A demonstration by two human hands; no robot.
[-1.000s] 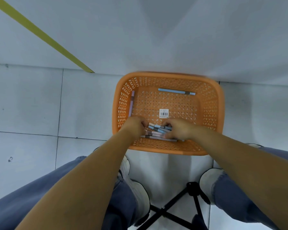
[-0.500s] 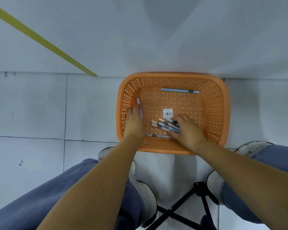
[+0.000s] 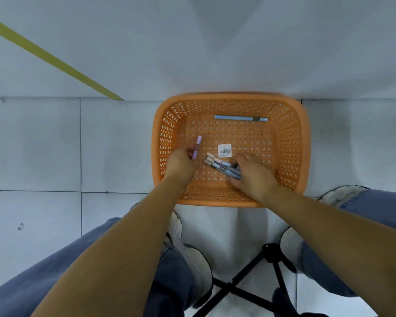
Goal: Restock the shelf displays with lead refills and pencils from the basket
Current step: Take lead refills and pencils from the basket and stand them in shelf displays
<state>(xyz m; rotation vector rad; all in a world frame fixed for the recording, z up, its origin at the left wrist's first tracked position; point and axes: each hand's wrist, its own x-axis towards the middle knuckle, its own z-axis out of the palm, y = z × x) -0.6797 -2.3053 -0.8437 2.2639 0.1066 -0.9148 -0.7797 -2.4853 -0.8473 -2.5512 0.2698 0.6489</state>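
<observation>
An orange perforated basket stands on the tiled floor against a white wall base. Inside it, my left hand pinches a lilac pencil that points away from me. My right hand grips a bundle of several blue and peach pencils lying near the basket's middle. One light blue pencil lies alone along the far side. A barcode sticker is stuck to the basket floor.
A yellow stripe runs diagonally across the white surface at the upper left. My knees in blue jeans and white shoes flank the basket's near side. Black tripod legs stand between my feet.
My left hand has picked the lilac pencil from the left wall and lifted it. My right hand has gathered the loose pencils into a bundle and slid them slightly right.
</observation>
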